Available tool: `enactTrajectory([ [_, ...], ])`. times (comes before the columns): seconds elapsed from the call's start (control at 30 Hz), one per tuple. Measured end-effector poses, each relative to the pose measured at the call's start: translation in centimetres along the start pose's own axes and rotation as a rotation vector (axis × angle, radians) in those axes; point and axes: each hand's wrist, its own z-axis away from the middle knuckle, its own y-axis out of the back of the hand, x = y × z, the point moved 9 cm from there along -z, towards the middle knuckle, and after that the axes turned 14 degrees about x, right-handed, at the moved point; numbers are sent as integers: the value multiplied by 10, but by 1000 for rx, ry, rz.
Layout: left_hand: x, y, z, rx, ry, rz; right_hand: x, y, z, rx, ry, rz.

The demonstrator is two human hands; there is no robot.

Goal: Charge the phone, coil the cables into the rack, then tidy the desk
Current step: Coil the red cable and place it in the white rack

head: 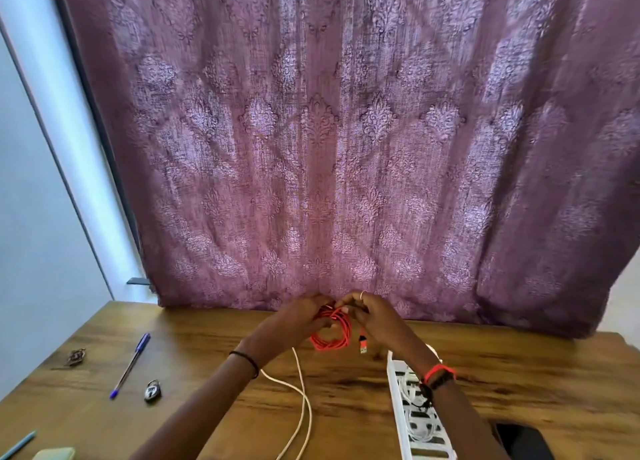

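1. Left part of the wooden desk (346, 390): a blue pen (131, 365) lies diagonally, with a small padlock (152, 390) just beside its lower end. A brown tangled item (75, 355) lies near the left edge (what it is cannot be told).
2. White cable (301, 400): lies loose on the desk, running from under the left wrist to the near edge.
3. Left hand (298, 321): raised at the rear of the desk, fingers curled round the left side of the orange cable (330, 335).
4. Orange cable: wound into a round coil and held between both hands in front of the purple curtain (346, 147). Its plug (362, 343) hangs free below the right hand.
5. Right hand (375, 315): fingers curled, pinching the top right of the coil; ring on one finger.
6. White rack (415, 421): flat on the desk beneath the right forearm, white cable coils in its slots.
7. Phone (523, 440): dark, flat on the desk at the near right, partly hidden by the forearm. Whether it is connected cannot be told.
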Motion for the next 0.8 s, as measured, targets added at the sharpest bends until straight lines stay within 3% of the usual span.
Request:
enactTrajectory([
  [0.2,8,15,0,168,30,81,-3,23,3,251,-6,-104],
  [0.37,8,24,1,250,60,121,-10,29,8,450,97,77],
  [0.63,-4,34,4,388,166,188,-23,9,22,411,15,50],
  [0.8,-5,39,6,410,207,259,-13,8,22,472,-153,-183],
])
